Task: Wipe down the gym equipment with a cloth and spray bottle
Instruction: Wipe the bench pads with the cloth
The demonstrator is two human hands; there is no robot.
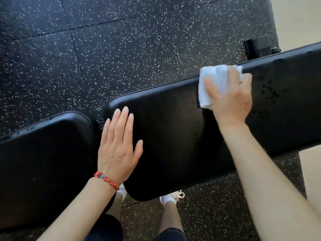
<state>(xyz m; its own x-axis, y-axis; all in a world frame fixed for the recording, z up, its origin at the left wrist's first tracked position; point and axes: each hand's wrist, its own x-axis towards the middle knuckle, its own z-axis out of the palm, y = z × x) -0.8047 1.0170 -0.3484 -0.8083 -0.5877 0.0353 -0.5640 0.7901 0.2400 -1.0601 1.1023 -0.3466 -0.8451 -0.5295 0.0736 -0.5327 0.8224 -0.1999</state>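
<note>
A black padded gym bench runs across the view in two parts: a long back pad (pixel 173 133) and a shorter seat pad (pixel 46 153) at the left. My right hand (pixel 231 98) presses a folded white cloth (pixel 212 84) onto the long pad near its far edge. Small wet droplets (pixel 268 91) speckle the pad just right of the cloth. My left hand (pixel 119 146) lies flat with fingers apart on the near left end of the long pad, a red bead bracelet on its wrist. No spray bottle is in view.
Black rubber floor tiles with white flecks (pixel 104 49) surround the bench. A black bench foot or bracket (pixel 258 47) sits on the floor behind the pad at the upper right. My white shoes (pixel 172 197) stand under the pad's near edge. Pale flooring shows at the right.
</note>
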